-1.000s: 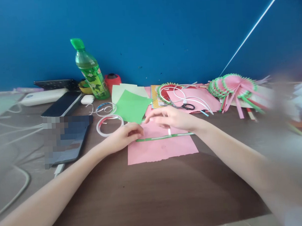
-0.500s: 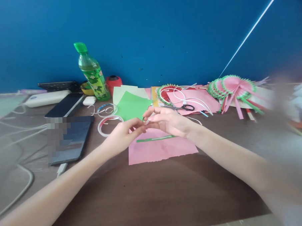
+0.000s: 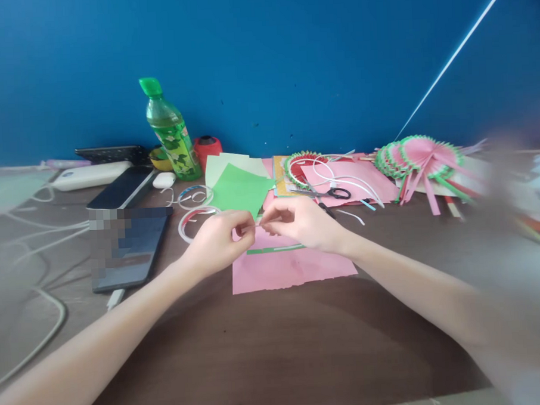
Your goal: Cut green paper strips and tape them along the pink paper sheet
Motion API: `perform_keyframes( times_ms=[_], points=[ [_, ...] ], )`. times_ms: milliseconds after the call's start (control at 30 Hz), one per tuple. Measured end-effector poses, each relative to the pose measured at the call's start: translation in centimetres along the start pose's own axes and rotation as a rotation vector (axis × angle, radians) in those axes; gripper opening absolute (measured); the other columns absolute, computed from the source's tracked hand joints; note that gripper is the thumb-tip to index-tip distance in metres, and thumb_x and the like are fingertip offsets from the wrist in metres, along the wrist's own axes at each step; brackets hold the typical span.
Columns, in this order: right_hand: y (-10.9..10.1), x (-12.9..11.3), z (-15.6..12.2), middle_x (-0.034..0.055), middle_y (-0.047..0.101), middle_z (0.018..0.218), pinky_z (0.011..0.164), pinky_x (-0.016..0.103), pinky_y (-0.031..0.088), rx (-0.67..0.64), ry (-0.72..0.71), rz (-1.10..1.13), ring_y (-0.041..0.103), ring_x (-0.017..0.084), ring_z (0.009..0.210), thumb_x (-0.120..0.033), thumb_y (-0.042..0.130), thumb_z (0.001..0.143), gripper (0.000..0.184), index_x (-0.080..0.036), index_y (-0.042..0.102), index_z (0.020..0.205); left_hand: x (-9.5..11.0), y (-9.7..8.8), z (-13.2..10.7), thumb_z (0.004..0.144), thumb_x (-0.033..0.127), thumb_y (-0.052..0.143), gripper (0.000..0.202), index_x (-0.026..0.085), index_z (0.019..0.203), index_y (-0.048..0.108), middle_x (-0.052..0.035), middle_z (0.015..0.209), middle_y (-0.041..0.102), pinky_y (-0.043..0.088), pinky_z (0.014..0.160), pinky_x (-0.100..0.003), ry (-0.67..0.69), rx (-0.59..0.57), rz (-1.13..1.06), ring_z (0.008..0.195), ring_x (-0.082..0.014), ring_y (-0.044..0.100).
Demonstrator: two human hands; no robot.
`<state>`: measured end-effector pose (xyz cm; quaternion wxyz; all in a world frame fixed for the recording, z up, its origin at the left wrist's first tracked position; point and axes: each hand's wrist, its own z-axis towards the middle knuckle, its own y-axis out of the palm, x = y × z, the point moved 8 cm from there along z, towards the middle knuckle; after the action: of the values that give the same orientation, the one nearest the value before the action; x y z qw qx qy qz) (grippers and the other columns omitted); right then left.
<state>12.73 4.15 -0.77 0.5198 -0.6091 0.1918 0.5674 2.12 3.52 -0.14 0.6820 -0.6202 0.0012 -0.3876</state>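
Above a pink paper sheet [image 3: 291,270] on the table, my left hand [image 3: 222,240] and my right hand [image 3: 304,225] face each other, fingertips almost meeting. Both are closed in a pinch. A small pale bit shows between the fingertips, too small to name. Beneath the hands a thin green strip [image 3: 265,250] lies across the pink sheet, partly hidden by my right hand. Behind my left hand is a green paper sheet [image 3: 240,189]. Rolls of tape [image 3: 184,227] lie left of it, and scissors [image 3: 336,193] rest beyond my right hand.
A green-capped bottle [image 3: 173,138] stands at the back left near a red spool-like object [image 3: 209,151]. Phones, including a dark one [image 3: 142,250], lie left among white cables. Pleated pink-and-green paper fans [image 3: 422,157] sit at the back right. A blue wall [image 3: 264,65] rises behind.
My right hand's fingers have curled inward from a more stretched pose into a pinch. My left fingers have also drawn in, and the fingertips are slightly apart. The view has shifted a little.
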Motion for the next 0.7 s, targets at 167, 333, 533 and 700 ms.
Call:
perform_keyframes(
  times_ms=[167, 333, 533, 700],
  points=[
    [-0.3, 0.3, -0.3, 0.0030, 0.066, 0.072, 0.067, 0.030, 0.049, 0.049, 0.022, 0.000, 0.063, 0.014, 0.069, -0.015, 0.053, 0.074, 0.008, -0.015, 0.061, 0.076, -1.1, -0.4, 0.1, 0.073, 0.027, 0.049, 0.017, 0.018, 0.084, 0.056, -0.0016, 0.075, 0.062, 0.042, 0.064, -0.028, -0.101, 0.063, 0.039, 0.071, -0.0158, 0.057],
    [0.1, 0.7, -0.3, 0.0057, 0.068, 0.074, 0.067, 0.031, 0.052, 0.036, 0.068, 0.074, 0.066, 0.017, 0.074, -0.022, 0.056, 0.076, 0.011, -0.015, 0.062, 0.082, -0.2, -0.1, 0.0, 0.078, 0.030, 0.048, 0.016, 0.018, 0.081, 0.057, -0.0010, 0.076, 0.064, 0.041, 0.065, -0.028, -0.044, 0.042, 0.036, 0.073, -0.0163, 0.057],
    [0.7, 0.4, -0.7, 0.0035, 0.068, 0.071, 0.059, 0.028, 0.048, 0.042, 0.042, -0.010, 0.065, 0.016, 0.068, -0.023, 0.055, 0.078, 0.010, -0.018, 0.056, 0.087, 0.4, 0.2, -0.4, 0.079, 0.023, 0.045, 0.016, 0.018, 0.070, 0.057, -0.0001, 0.069, 0.061, 0.037, 0.060, -0.026, -0.039, 0.047, 0.064, 0.065, -0.0142, 0.053],
    [0.7, -0.7, -1.0, 0.0021, 0.064, 0.072, 0.059, 0.025, 0.042, 0.089, -0.068, -0.284, 0.057, 0.013, 0.064, -0.019, 0.052, 0.080, 0.008, -0.017, 0.059, 0.077, 0.6, 0.2, -0.7, 0.076, 0.020, 0.044, 0.014, 0.017, 0.069, 0.056, -0.0003, 0.066, 0.057, 0.036, 0.059, -0.026, -0.021, 0.090, 0.045, 0.064, -0.0138, 0.050]
  ],
)
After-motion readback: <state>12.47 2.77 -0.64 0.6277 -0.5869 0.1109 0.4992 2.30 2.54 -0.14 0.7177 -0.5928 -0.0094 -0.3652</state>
